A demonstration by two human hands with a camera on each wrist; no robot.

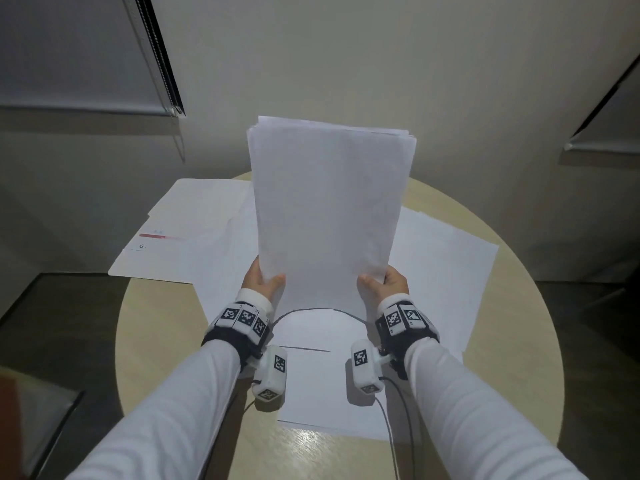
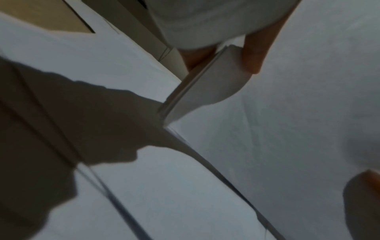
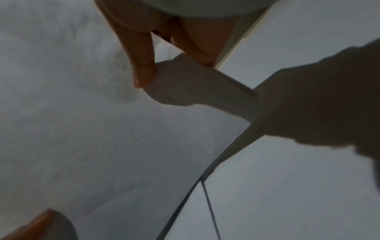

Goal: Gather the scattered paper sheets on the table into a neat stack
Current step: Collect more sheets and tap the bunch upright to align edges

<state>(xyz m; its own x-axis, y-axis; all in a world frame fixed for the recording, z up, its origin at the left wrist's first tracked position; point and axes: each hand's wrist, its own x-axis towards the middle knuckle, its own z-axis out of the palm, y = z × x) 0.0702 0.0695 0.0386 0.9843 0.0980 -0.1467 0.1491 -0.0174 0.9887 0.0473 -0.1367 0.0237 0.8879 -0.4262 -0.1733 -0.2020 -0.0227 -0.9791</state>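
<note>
A stack of white paper sheets (image 1: 329, 209) stands upright over the middle of the round table (image 1: 512, 341). Its top edges are slightly uneven. My left hand (image 1: 266, 282) grips its lower left side, thumb on the near face and fingers behind. On the lower right side, my right hand (image 1: 375, 284) holds it the same way. The stack's bottom edge bows and seems to rest on the sheets lying below. The wrist views show the stack's face (image 2: 287, 129) (image 3: 72, 113) up close. Loose sheets lie on the left (image 1: 194, 230), on the right (image 1: 443, 268) and near me (image 1: 322, 386).
The left sheets overhang the table's edge, and one has a red stripe (image 1: 161, 234). Thin cables (image 1: 391, 427) run from the wrist cameras across the near sheet. Walls with blinds stand beyond the table. Dark floor surrounds it.
</note>
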